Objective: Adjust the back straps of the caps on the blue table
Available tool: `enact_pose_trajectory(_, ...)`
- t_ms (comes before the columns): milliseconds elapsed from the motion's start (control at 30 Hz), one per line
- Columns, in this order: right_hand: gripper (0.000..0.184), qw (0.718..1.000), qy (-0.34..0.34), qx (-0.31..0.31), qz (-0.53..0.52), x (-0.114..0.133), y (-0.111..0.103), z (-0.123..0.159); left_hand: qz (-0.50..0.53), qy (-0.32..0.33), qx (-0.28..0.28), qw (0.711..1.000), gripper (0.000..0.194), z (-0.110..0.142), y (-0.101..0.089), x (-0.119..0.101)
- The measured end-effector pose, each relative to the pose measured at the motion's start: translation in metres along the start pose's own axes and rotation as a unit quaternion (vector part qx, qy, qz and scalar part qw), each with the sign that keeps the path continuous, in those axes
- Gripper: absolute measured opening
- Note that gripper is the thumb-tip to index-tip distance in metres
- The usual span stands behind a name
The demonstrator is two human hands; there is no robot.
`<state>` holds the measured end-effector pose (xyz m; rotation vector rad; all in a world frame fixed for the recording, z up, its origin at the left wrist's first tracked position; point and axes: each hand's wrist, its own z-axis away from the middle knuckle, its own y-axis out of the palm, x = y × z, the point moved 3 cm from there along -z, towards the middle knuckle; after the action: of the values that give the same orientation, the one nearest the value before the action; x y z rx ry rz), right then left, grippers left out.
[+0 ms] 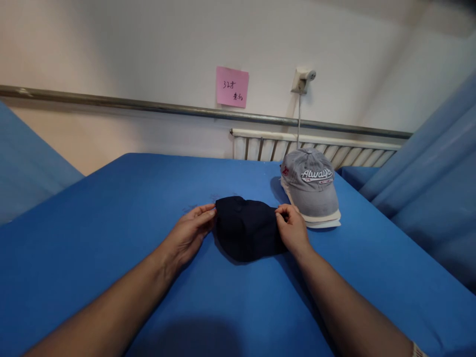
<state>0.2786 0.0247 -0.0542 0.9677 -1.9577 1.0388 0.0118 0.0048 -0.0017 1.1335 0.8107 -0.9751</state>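
cap [253,230], dark, long axis left to right, brim direction unclear, hands [188,235] [293,230] pinching opposite ends

The wall [159,54] is plain and off-white, with a warmer tone at the left and soft, wide shadows above. A long grey metal pipe [148,104] runs along it. Above the pipe there is a square pink paper note [232,87] with black handwriting, and to its right a white wall socket [298,79], from which a thin pale cable [299,111] hangs down. Below the pipe is a white ribbed radiator [323,141]. A wide table with blue covering [156,198] stands before the wall. Light-blue cloth [29,168] hangs at the left, and folded blue cloth [427,188], perhaps a curtain, in dimmer light at the right.
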Motion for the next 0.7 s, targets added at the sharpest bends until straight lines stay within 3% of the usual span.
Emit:
enact_pose_trajectory(133,0.009,1.000,-0.020,-0.001,0.005,0.004,0.000,0.001,0.076,0.002,-0.007,0.997,0.015,-0.002,-0.003,-0.003)
enact_pose_trajectory(367,0.010,1.000,-0.014,-0.013,0.018,0.004,0.000,0.002,0.107,0.000,-0.042,0.993,0.023,0.000,-0.003,-0.004)
enact_pose_trajectory(567,0.019,0.998,0.034,-0.036,0.049,-0.001,-0.002,0.003,0.175,-0.010,-0.101,0.979,0.026,-0.015,-0.020,-0.007)
enact_pose_trajectory(700,0.017,0.995,0.089,-0.030,-0.020,-0.010,-0.004,-0.001,0.205,0.004,-0.120,0.971,0.030,-0.021,-0.026,-0.012)
